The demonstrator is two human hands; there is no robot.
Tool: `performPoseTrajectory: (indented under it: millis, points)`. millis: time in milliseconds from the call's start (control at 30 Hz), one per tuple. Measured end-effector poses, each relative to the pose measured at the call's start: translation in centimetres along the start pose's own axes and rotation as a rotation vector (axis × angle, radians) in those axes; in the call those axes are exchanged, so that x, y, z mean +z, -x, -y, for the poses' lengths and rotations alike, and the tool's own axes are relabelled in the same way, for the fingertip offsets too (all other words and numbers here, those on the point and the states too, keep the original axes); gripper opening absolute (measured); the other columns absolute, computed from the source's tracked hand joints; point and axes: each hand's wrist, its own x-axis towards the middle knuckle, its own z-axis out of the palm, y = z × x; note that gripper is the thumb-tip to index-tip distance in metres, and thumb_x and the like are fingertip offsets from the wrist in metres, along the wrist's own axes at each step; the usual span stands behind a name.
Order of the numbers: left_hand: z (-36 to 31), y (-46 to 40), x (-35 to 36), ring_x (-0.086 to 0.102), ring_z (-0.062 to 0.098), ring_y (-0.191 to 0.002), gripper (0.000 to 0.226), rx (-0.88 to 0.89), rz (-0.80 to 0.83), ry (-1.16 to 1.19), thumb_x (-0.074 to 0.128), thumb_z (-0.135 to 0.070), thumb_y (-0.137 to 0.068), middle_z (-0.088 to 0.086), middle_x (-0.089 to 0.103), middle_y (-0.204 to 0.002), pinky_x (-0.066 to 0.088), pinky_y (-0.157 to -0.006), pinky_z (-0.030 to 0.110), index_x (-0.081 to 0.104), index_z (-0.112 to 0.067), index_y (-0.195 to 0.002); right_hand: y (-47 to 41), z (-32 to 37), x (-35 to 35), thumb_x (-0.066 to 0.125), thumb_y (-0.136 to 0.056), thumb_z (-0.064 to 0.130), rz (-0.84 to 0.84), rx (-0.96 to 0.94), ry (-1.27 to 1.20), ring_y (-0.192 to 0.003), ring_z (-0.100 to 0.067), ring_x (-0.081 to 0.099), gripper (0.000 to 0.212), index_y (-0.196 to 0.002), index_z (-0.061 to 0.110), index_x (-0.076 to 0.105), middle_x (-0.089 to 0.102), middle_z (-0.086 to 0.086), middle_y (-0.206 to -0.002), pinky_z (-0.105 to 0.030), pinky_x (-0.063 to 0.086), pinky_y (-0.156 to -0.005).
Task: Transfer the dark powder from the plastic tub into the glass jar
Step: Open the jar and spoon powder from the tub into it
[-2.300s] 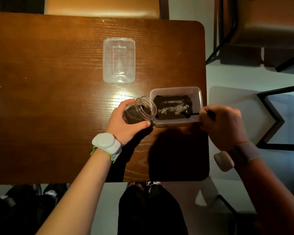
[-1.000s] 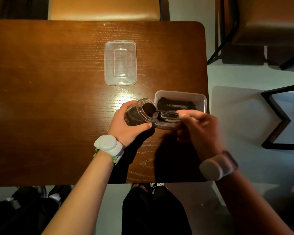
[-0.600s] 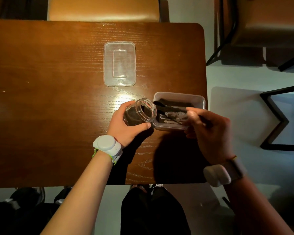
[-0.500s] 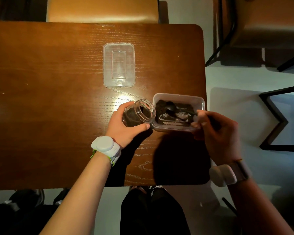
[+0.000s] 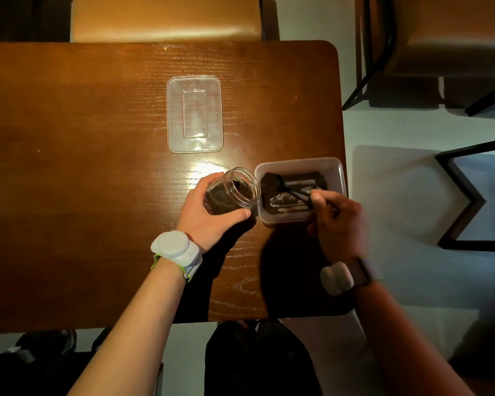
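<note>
Wrapped around the jar point(image 5: 231, 192), the left hand point(image 5: 209, 215) has fingers over the far side and the thumb across the near side, tipping the jar so its open mouth faces right toward the tub point(image 5: 299, 190); dark powder point(image 5: 219, 197) lies in the jar's lower part. At the right, the right hand point(image 5: 339, 221) pinches the thin handle of a spoon point(image 5: 273, 182) between fingertips, its grip closed on the handle, wrist bent and forearm coming in from the lower right. Heaped with powder, the spoon's bowl sits over the tub's left end, just beside the jar's rim but not inside it. Standing at the right edge of the worktop point(image 5: 83, 195), the tub touches or nearly touches the jar, with powder spread thin on its floor. A clear lid point(image 5: 195, 114) lies flat farther back, well apart. Half a second ago the spoon's bowl was lower in the tub's middle and the right hand sat farther right; now the hand has shifted left and the loaded bowl is raised toward the jar. The left hand's hold on the jar looks unchanged.
</note>
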Motion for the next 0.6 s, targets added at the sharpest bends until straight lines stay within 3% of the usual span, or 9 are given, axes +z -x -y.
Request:
performPoseTrajectory:
  millis: [100,333,467,600]
  points:
    - [0.1,0.1,0.0,0.062,-0.004,-0.114,0.075,-0.002,0.000,0.012,0.097,-0.022,-0.071,-0.015,0.069,-0.123,0.043,-0.083,0.000,0.060,-0.031,-0.136,0.8,0.7,0.8,0.059,-0.105,0.027,0.063,0.008,-0.018,-0.053,-0.003,0.067,0.019,-0.114,0.020,0.074,0.071,0.005,-0.071,-0.011,0.049,-0.052]
    - [0.3,0.4,0.1,0.063,0.012,-0.121,0.086,0.000,-0.008,0.035,0.091,-0.050,-0.055,-0.010,0.068,-0.129,0.049,-0.101,0.029,0.060,-0.037,-0.134,1.4,1.1,0.5,0.064,-0.101,0.027,0.060,0.260,-0.281,-0.050,-0.010,0.064,0.021,-0.097,0.010,0.076,0.071,-0.001,-0.066,-0.017,0.053,-0.051]
    - [0.5,0.5,0.0,0.065,0.014,-0.121,0.088,-0.003,-0.013,0.043,0.091,-0.050,-0.054,-0.009,0.069,-0.128,0.052,-0.105,0.035,0.060,-0.037,-0.135,1.4,0.6,0.4,0.065,-0.100,0.027,0.051,0.392,-0.431,-0.054,-0.011,0.063,0.020,-0.098,0.011,0.077,0.069,0.002,-0.066,-0.023,0.054,-0.054]
    - [0.3,0.8,-0.1,0.064,0.013,-0.121,0.087,-0.005,-0.009,0.046,0.090,-0.051,-0.054,-0.010,0.069,-0.128,0.052,-0.103,0.033,0.060,-0.038,-0.135,1.3,0.4,0.1,0.066,-0.100,0.025,0.032,0.488,-0.581,-0.055,-0.008,0.059,0.016,-0.096,0.016,0.079,0.066,0.001,-0.066,-0.022,0.052,-0.054]
